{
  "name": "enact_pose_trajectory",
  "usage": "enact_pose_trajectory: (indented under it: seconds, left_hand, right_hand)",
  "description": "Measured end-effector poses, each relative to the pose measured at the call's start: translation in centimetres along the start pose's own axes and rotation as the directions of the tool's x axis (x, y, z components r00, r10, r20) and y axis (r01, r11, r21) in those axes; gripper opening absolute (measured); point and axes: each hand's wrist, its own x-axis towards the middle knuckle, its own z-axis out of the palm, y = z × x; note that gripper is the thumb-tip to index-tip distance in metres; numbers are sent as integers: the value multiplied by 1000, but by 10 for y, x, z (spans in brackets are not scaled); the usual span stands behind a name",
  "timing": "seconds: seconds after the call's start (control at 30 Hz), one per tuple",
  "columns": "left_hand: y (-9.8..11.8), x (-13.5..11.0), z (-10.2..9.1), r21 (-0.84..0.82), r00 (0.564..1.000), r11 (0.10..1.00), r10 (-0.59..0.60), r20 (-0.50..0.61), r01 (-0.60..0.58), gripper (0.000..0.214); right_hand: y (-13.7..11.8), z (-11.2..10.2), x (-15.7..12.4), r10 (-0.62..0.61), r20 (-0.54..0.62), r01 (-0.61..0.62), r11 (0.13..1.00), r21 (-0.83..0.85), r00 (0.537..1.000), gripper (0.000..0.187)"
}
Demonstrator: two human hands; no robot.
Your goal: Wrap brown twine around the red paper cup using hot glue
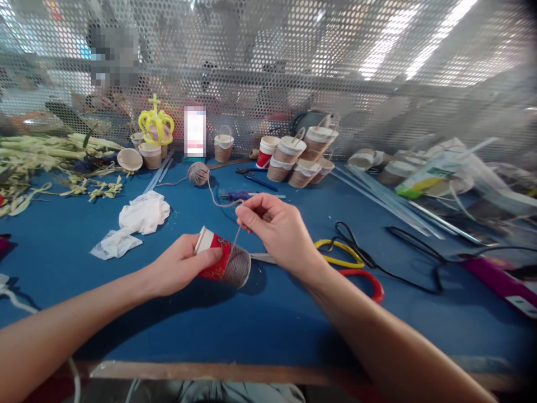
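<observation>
My left hand (184,264) is closed round a red paper cup (213,258) with a white rim, tilted on its side above the blue table. Grey-brown yarn (238,267) is wound round the base half of the cup. Between its thumb and fingertips, my right hand (277,226) pinches the strand of yarn, which runs taut down to the cup. From my fingers the strand trails back to a yarn ball (198,174). Scissors (339,253) with yellow and red handles lie under my right wrist, their blades partly hidden.
Yarn-wrapped cups (289,151) are stacked at the back, near a lit phone (195,131) and a yellow crown (156,123). Crumpled white cloth (145,212) lies left; clear sticks (390,204) and a purple device (499,282) with a black cord lie right. Perforated metal closes the back.
</observation>
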Motion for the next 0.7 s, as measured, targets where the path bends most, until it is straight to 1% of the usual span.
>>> enact_pose_trajectory:
  seconds: [0.17,0.27,0.53,0.7]
  left_hand:
    - [-2,-2,0,-30,1000,999,15,20,-14,26]
    - [-4,-3,0,-25,998,998,50,27,-49,26]
    - [-4,-5,-2,48,993,992,111,43,-113,27]
    - [-4,-6,-2,118,986,979,160,50,-165,27]
  right_hand:
    - [5,1,1,35,9,-35,999,-4,999,16]
    - [7,1,2,71,30,-71,997,-22,997,15]
    - [7,3,1,153,79,-151,988,-38,985,15]
    - [8,3,-1,168,103,-159,983,-87,980,14]
